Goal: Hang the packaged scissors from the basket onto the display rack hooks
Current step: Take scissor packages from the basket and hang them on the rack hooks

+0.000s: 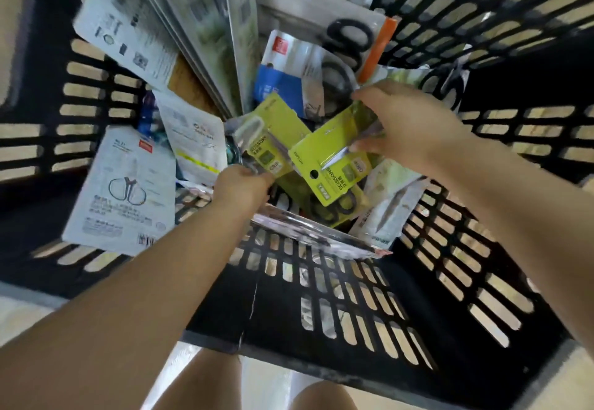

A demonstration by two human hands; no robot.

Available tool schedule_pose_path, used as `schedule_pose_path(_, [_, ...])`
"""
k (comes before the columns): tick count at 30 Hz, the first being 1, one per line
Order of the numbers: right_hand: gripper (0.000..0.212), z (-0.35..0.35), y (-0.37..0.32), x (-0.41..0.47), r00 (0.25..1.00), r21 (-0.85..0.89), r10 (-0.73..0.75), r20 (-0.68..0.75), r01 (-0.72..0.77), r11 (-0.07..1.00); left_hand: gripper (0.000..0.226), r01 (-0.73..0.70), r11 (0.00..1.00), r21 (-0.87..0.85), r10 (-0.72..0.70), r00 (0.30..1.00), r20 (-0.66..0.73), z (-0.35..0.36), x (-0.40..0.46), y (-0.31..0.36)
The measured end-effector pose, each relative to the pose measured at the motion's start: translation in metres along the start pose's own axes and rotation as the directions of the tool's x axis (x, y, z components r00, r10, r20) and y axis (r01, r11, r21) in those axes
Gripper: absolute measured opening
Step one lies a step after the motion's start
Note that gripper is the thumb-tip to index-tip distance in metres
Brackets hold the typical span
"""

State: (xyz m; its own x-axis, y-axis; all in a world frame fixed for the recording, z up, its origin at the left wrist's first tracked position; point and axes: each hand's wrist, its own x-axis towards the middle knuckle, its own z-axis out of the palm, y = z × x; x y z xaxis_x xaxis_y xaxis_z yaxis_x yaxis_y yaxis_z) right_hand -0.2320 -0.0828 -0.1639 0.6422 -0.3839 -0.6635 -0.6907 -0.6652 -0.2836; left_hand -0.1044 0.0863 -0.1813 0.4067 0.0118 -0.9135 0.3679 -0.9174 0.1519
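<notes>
I look down into a black slotted basket (450, 281) full of packaged scissors. My right hand (408, 123) grips a yellow-green scissors pack (334, 165) by its upper end, holding it tilted above the pile. My left hand (241, 188) pinches the lower end of a second yellow-green scissors pack (273, 139) beside the first. More yellow-green packs lie beneath them. No display rack or hooks are in view.
White and grey scissors packs (119, 191) lean along the basket's left wall and back (199, 24). A blue-and-white pack (283, 85) and black-handled scissors (350, 37) sit at the far side. A clear-fronted pack (308, 233) lies against the near wall. My knees show below.
</notes>
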Motion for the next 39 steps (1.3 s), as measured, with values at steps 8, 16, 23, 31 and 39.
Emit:
schedule_pose_path(8, [0.082, -0.008, 0.003, 0.028, 0.976, -0.275, -0.092, 0.197, 0.145, 0.95, 0.019, 0.349, 0.908, -0.23, -0.245, 0.89, 0.384, -0.001, 0.012, 0.02])
schedule_pose_path(16, [0.075, -0.001, 0.011, 0.016, 0.978, -0.203, 0.014, 0.207, 0.029, 0.979, 0.016, 0.307, 0.864, -0.398, -0.188, 0.932, 0.31, 0.024, 0.005, 0.011])
schedule_pose_path(23, [0.027, 0.0, 0.006, -0.019, 0.984, 0.349, 0.147, 0.102, -0.174, 0.921, 0.014, 0.116, 0.829, -0.546, 0.017, 0.972, 0.233, 0.022, -0.012, 0.011])
schedule_pose_path(31, [0.017, -0.056, -0.031, -0.082, 0.885, 0.823, 0.448, -0.128, -0.158, 0.546, 0.018, -0.063, 0.848, -0.527, 0.215, 0.948, 0.234, -0.033, -0.08, 0.028])
schedule_pose_path(39, [0.011, -0.172, -0.122, -0.177, 0.889, 0.926, 0.431, -0.153, -0.023, 0.376, 0.017, -0.238, 0.771, -0.59, 0.365, 0.925, 0.104, -0.153, -0.22, 0.049])
